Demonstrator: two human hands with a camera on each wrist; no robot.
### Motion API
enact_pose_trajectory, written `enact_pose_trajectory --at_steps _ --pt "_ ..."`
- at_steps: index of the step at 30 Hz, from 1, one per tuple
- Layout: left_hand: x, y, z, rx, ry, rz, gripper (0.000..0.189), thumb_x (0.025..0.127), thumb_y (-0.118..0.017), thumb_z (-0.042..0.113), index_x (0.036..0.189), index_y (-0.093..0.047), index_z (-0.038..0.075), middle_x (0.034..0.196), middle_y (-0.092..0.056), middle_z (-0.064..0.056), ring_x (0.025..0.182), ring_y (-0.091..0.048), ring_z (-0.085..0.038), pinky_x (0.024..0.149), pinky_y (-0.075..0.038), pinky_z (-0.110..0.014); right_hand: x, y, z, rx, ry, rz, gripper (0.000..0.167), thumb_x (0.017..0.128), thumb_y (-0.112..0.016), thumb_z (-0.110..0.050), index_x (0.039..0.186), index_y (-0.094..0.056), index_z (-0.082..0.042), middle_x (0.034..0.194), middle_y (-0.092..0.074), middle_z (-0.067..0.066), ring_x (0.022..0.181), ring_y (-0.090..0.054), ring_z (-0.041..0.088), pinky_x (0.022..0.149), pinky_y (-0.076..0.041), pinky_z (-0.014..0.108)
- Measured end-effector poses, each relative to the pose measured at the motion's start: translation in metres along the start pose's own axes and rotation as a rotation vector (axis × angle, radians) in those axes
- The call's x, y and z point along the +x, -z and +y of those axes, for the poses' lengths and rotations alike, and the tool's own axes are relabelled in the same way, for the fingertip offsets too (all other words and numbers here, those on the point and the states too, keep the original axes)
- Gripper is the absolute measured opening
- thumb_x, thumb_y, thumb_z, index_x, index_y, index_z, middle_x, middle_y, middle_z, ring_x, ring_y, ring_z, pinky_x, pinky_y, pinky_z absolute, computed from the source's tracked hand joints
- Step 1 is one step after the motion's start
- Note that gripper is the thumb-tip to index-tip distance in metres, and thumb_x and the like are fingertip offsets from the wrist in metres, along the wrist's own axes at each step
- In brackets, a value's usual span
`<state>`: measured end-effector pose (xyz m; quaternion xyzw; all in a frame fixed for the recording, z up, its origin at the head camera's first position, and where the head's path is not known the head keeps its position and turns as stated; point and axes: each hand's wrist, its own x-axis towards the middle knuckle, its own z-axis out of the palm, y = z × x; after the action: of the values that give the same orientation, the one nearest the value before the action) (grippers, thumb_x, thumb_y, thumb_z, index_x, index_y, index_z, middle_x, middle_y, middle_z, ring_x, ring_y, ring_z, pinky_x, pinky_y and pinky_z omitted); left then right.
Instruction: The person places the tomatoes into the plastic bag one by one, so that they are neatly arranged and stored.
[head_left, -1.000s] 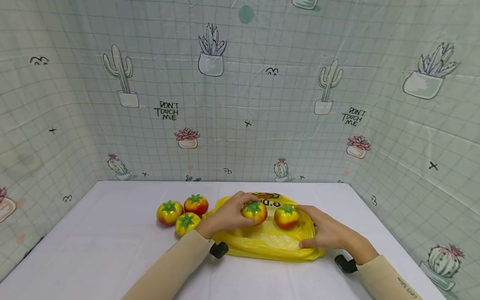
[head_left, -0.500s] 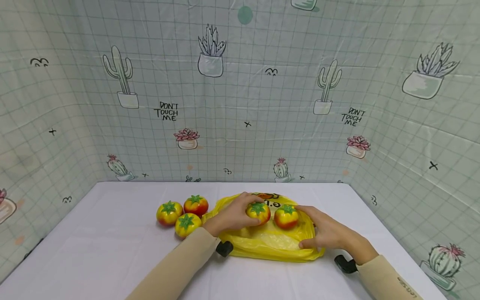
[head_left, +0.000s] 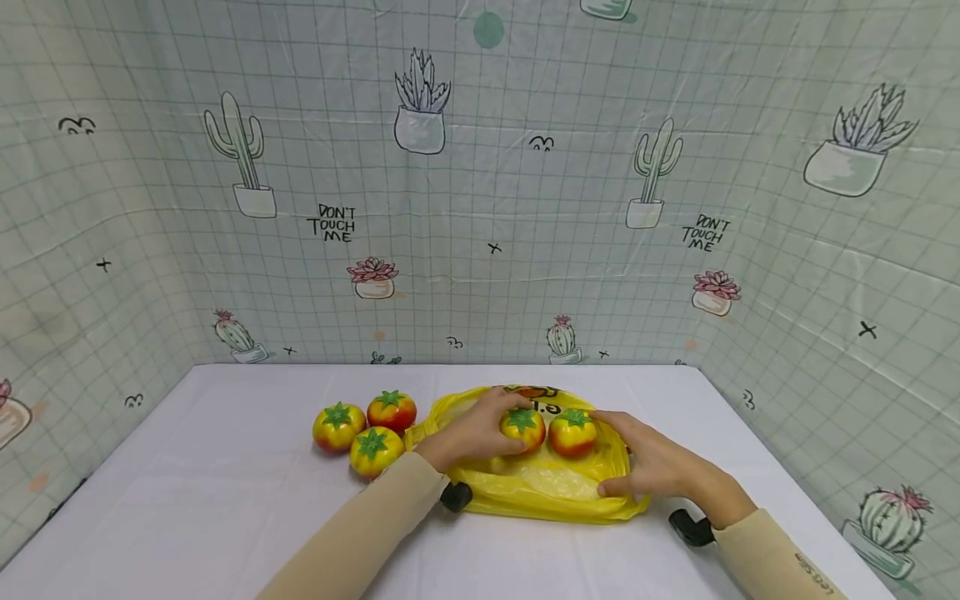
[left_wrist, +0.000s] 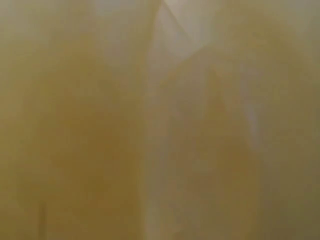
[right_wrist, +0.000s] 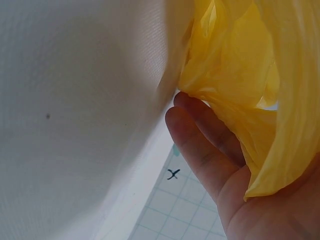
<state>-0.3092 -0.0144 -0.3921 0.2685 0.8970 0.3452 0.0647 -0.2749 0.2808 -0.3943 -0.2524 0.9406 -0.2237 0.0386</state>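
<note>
My left hand (head_left: 476,429) grips a yellow-and-red tomato (head_left: 531,433) with a green star-shaped top, over a yellow plastic bag (head_left: 517,496). Close to its right, a second tomato (head_left: 573,437) sits on the bag. At the bag's right side is my right hand (head_left: 660,467), thumb and index finger spread wide apart along its edge. In the right wrist view, two fairly straight fingers (right_wrist: 192,145) lie outside the yellow plastic (right_wrist: 230,75), which drapes over the palm. Blurred yellow plastic (left_wrist: 90,150) fills the left wrist view.
Three more tomatoes, one at the back (head_left: 392,412), one at the left (head_left: 340,427) and one in front (head_left: 377,452), cluster left of the bag. A white cloth (head_left: 187,500) covers the table. Behind it hangs a cactus-print curtain (head_left: 480,192).
My left hand has carried its tomato a little to the right and slightly down, close up to the other one on the bag. The right hand has stayed in place.
</note>
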Motion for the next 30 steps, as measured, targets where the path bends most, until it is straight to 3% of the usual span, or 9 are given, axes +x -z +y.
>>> enact_pose_trajectory --at_steps 13,18,30 --pt "-0.0006 -0.0018 -0.0013 0.018 -0.016 -0.006 0.066 0.082 -0.074 0.032 0.141 -0.044 0.027 0.133 -0.043 -0.005 0.111 -0.048 -0.019 0.098 -0.042 -0.043 -0.0009 0.0002 -0.0001 0.007 -0.009 -0.003 0.094 0.068 -0.080 -0.046 0.145 -0.035 -0.017 0.145 -0.039 0.008 0.132 -0.039 0.032 0.103 -0.032 0.057" --pt "-0.0038 0.0014 -0.0023 0.033 -0.018 -0.002 0.064 0.082 -0.074 0.036 0.139 -0.046 0.025 0.132 -0.043 -0.006 0.110 -0.048 -0.018 0.098 -0.042 -0.041 -0.0006 0.0016 -0.0011 0.013 -0.034 -0.010 0.094 0.067 -0.081 -0.045 0.145 -0.035 -0.019 0.145 -0.039 0.006 0.132 -0.038 0.030 0.104 -0.032 0.057" --pt "-0.0042 0.0023 -0.0009 0.059 0.016 0.016 0.048 0.084 -0.072 0.028 0.129 -0.054 0.026 0.130 -0.044 -0.004 0.109 -0.049 -0.017 0.099 -0.043 -0.038 -0.0005 0.0012 0.0003 0.019 -0.025 -0.006 0.096 0.067 -0.081 -0.048 0.146 -0.034 -0.017 0.146 -0.039 0.008 0.132 -0.038 0.032 0.104 -0.032 0.057"
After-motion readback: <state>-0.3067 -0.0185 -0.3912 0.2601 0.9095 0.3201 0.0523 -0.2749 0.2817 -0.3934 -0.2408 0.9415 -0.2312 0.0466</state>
